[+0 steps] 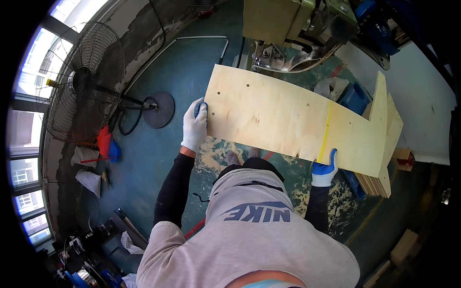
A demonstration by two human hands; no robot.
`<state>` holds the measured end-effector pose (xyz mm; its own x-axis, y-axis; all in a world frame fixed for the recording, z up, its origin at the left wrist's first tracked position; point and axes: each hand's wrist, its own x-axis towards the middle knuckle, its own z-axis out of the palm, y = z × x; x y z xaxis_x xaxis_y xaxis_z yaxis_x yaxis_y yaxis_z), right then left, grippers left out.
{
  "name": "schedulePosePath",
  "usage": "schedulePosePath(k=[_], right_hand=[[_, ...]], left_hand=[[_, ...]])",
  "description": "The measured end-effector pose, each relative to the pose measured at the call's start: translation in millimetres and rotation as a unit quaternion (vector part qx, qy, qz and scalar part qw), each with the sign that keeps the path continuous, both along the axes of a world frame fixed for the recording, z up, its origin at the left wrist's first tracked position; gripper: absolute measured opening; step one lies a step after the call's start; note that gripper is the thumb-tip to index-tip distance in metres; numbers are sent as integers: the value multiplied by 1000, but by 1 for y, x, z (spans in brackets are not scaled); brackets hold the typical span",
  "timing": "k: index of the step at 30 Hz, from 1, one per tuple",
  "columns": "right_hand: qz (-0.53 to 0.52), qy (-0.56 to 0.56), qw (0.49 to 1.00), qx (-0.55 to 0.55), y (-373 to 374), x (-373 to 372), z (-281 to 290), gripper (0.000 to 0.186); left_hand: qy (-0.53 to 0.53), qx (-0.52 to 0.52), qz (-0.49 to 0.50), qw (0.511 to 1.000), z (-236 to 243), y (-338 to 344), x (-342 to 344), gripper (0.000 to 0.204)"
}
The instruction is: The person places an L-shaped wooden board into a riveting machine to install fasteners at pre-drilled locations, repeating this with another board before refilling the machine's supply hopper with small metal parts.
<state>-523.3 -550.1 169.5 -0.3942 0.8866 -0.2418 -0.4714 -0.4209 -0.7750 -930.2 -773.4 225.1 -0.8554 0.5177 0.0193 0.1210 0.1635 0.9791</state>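
A long pale plywood panel (273,115) spans the space in front of me, slanting down to the right. It has several small holes, a yellow strip across it and an angled notch at its right end. My left hand (195,126), in a white glove with blue coating, is closed on the panel's left end. The thumb of my right hand (325,174) lies over the near edge beside the yellow strip; its other fingers are hidden under the wood. Below the panel's right end sits a stack of similar plywood pieces (377,185).
A green machine (273,21) with a curved metal part stands beyond the panel. At left are a large fan (84,79) and its round base (159,110). A blue bin (354,98) shows behind the panel. Sawdust (213,158) covers parts of the green floor.
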Motion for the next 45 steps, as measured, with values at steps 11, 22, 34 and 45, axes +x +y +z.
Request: schedulePosePath(k=[11, 22, 34, 45], right_hand=[[-82, 14, 996, -22, 21, -40, 11, 38], [-137, 16, 990, -30, 31, -48, 2, 34], [-95, 52, 993, -52, 35, -40, 5, 34], [-116, 37, 992, -23, 17, -49, 29, 34]], left_hand=[[-14, 30, -20, 999, -7, 31, -34, 33], [93, -144, -108, 979, 10, 64, -54, 46], [90, -96, -112, 985, -8, 63, -64, 45], [-19, -32, -104, 994, -2, 28, -50, 41]])
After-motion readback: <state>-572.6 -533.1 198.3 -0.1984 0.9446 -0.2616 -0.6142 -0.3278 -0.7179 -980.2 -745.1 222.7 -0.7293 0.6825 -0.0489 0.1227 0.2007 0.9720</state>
